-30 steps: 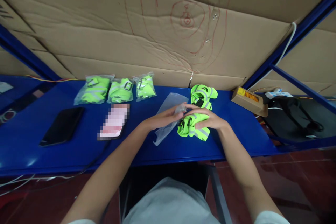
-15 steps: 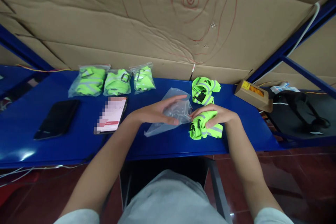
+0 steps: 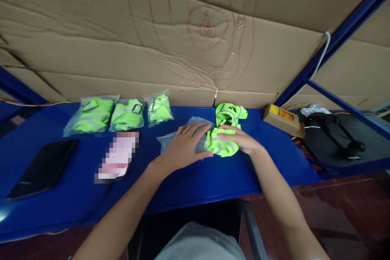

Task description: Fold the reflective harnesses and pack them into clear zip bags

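Note:
A folded neon-green reflective strap bundle (image 3: 224, 146) with grey stripes is held by my right hand (image 3: 243, 138), its fingers closed over the top and right side. My left hand (image 3: 184, 144) grips a clear plastic bag (image 3: 166, 141), which is partly hidden under the palm. The bag's near end meets the bundle's left side; whether the bundle's edge is inside cannot be told. Left fingers and thumb lie above and below the bag, close to the bundle. Just behind my right hand lies another loose reflective strap bundle (image 3: 231, 113).
Several things line the blue table (image 3: 195, 183): bagged strap bundles (image 3: 93, 115) at back left, a black tablet-like device (image 3: 44, 166) and a phone (image 3: 118, 156) in front of them. A small cardboard box (image 3: 282, 118) and a black headset-like object (image 3: 335, 134) are at right. Cardboard (image 3: 152, 65) walls the back.
My left hand has come right and closed on the bag. The strap bundle in my right hand has shifted left against the bag. The camera view has tilted upward.

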`<state>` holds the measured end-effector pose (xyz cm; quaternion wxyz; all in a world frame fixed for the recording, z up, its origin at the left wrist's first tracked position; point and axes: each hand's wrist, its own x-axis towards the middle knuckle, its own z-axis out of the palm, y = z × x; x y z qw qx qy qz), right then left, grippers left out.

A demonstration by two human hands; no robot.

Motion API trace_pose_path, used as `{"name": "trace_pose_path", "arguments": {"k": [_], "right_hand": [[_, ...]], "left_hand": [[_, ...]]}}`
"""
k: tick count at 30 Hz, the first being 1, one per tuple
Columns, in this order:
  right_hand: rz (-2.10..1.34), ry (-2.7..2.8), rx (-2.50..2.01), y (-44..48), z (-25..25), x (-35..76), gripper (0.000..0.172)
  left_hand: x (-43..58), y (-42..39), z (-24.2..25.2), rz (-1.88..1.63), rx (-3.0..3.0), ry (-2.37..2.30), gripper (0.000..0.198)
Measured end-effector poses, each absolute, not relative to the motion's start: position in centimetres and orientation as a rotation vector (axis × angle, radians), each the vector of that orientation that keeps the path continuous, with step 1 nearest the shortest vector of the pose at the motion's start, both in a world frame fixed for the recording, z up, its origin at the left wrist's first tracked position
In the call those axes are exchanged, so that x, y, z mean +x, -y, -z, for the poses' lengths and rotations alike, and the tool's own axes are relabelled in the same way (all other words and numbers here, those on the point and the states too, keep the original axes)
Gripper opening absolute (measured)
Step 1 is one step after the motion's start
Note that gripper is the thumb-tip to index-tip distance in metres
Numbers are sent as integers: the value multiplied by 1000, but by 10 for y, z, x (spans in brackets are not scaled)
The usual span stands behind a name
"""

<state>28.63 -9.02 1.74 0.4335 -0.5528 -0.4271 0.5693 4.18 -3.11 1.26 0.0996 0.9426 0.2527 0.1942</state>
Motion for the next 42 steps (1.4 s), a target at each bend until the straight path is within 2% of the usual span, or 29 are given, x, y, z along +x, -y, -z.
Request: {"name": "trace_pose_path", "arguments": {"k": [5,11,17,19,23,26,30,35,38,42], "right_hand": [[-1430,1383,-1332,94,-20,285,51],[-1302,1269,-1423,89,-13,275,47],[-1135,1189,-1339,86,-3,259,43],[-1176,1236,-1308,87,-3,259,43],[-1429,1439,-1182,92,-5,264,62],[-1410,1411,-1197,91,-4,268,70],[-1271,1211,-1215,85,3,263,66],[-1123,1429,-1128,83,3,256,49],[-1147,1624,-1078,87,-4,262,36],[-1264,1341,-1091,87,-5,264,37]], "left_hand": [[43,30,-1,-489,2872,-783,107],[55,36,0,-655,2922,-778,103],[59,38,1,-547,2983,-716,128],[57,37,1,-517,3004,-715,130],[53,34,0,-435,3021,-779,128],[52,34,-4,-450,3019,-747,129],[52,30,-13,-466,2999,-673,137],[59,23,-20,-406,3000,-753,127],[60,25,-21,-340,3022,-775,117],[62,34,-24,-447,3030,-861,112]]}}
